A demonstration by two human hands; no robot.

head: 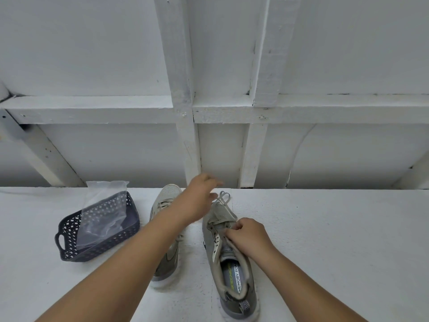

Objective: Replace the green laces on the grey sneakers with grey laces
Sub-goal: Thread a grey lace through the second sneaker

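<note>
Two grey sneakers stand on the white table, toes pointing away from me. The right sneaker is partly laced with a grey lace that loops loose past its toe. My left hand reaches over the toe end and pinches the lace, pulling it away from me; the fingers are blurred. My right hand grips the upper by the eyelets at the tongue. The left sneaker lies mostly under my left forearm, with pale laces showing near its toe. No green lace is in sight.
A dark perforated plastic basket sits at the left of the table with a clear plastic bag standing in it. Behind the table's far edge is a white framed wall.
</note>
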